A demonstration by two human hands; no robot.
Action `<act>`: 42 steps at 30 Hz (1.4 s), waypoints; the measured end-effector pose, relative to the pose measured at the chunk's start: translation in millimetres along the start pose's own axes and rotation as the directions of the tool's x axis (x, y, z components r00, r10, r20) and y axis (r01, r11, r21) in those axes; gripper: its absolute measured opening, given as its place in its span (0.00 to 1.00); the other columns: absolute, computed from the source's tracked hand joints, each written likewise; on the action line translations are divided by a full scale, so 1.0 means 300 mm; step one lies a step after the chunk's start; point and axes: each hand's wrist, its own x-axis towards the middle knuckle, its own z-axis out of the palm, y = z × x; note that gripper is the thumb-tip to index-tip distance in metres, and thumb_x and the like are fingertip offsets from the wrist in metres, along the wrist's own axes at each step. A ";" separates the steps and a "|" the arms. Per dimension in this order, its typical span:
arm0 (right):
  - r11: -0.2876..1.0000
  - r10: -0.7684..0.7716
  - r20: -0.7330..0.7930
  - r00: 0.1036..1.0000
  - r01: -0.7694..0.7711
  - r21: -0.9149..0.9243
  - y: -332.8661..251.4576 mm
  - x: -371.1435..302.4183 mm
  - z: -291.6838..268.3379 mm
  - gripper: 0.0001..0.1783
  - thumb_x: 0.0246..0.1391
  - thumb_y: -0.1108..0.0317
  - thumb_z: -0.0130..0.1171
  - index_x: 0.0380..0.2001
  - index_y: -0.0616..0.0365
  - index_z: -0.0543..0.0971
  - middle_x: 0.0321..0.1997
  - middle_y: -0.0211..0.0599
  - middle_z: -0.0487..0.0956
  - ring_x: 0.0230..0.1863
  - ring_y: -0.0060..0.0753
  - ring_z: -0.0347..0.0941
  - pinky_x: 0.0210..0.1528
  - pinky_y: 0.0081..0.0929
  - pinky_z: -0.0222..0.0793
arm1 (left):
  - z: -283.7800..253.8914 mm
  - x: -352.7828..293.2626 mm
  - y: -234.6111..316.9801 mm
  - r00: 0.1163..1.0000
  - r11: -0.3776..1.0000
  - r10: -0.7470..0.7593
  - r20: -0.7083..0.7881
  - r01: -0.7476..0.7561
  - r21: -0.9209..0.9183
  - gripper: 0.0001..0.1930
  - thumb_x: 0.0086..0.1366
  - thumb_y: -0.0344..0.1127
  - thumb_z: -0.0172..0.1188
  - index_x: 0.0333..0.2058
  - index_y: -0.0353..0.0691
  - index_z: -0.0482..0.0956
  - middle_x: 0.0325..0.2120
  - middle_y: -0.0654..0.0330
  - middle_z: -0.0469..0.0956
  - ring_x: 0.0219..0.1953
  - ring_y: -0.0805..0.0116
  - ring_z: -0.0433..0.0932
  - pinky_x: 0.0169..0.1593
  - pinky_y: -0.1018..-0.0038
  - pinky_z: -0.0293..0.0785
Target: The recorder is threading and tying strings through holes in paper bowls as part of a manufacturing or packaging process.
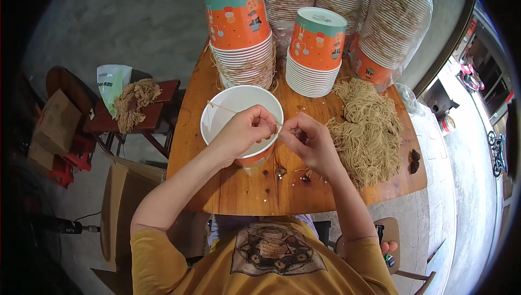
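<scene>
A white-lined paper bucket (220, 116) with an orange outside stands upright on the wooden table in front of me. Over its right rim my left hand (247, 131) is closed in a pinch on a thin tan cord (222, 107), whose loose end sticks out to the left across the opening. My right hand (306, 139) pinches at the same rim, fingertips close to the left ones, and a thin strand seems to run between them. The small join at the fingertips is too fine to make out. To the right of that hand lies a large heap of tan cords (369, 132).
Two stacks of upturned orange-and-green buckets, the left stack (239, 34) and the right stack (317, 51), stand behind. A plastic-wrapped stack (396, 24) is at back right. Left of the table, a red bench (146, 108) holds more cord (135, 100). White beads dot the wooden table (244, 192).
</scene>
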 end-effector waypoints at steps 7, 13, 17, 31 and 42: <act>0.997 -0.051 0.098 0.994 0.056 -0.047 -0.023 0.059 -0.026 0.05 0.49 0.74 0.62 0.29 0.61 0.75 0.25 0.24 0.67 0.25 0.13 0.59 0.26 0.16 0.59 | 0.002 0.011 -0.006 0.999 0.995 0.010 0.053 -0.015 0.101 0.08 0.56 0.25 0.53 0.36 0.37 0.74 0.31 0.68 0.73 0.34 0.82 0.69 0.40 0.83 0.66; 1.000 0.017 0.064 0.998 -0.016 -0.006 0.018 0.090 -0.035 0.07 0.50 0.72 0.63 0.28 0.61 0.75 0.21 0.23 0.69 0.24 0.13 0.60 0.26 0.16 0.60 | 0.009 0.009 0.005 0.998 0.996 -0.018 0.066 0.012 0.091 0.08 0.59 0.31 0.57 0.36 0.35 0.76 0.30 0.66 0.75 0.33 0.80 0.71 0.40 0.82 0.67; 0.996 0.085 0.046 0.995 -0.084 -0.025 0.014 0.080 -0.038 0.04 0.51 0.73 0.61 0.29 0.60 0.76 0.23 0.16 0.70 0.25 0.08 0.58 0.27 0.11 0.57 | 0.010 0.014 0.003 0.994 0.996 -0.073 0.083 0.069 0.053 0.08 0.58 0.32 0.57 0.35 0.35 0.77 0.31 0.65 0.75 0.34 0.79 0.71 0.41 0.81 0.68; 0.989 0.150 0.080 0.985 -0.149 -0.015 0.005 0.057 -0.066 0.08 0.53 0.69 0.61 0.26 0.62 0.75 0.21 0.21 0.69 0.23 0.11 0.60 0.26 0.14 0.59 | 0.008 0.022 -0.005 0.993 0.995 -0.030 0.110 0.020 0.094 0.06 0.58 0.31 0.56 0.33 0.36 0.76 0.27 0.68 0.72 0.31 0.80 0.68 0.39 0.82 0.67; 0.950 0.227 0.029 0.973 -0.228 0.211 0.039 0.002 0.015 0.07 0.54 0.68 0.60 0.29 0.60 0.76 0.25 0.16 0.71 0.26 0.07 0.60 0.28 0.11 0.57 | -0.007 0.029 0.002 0.983 0.986 -0.109 0.145 0.125 -0.108 0.06 0.58 0.27 0.54 0.35 0.36 0.74 0.27 0.66 0.71 0.28 0.81 0.69 0.32 0.85 0.66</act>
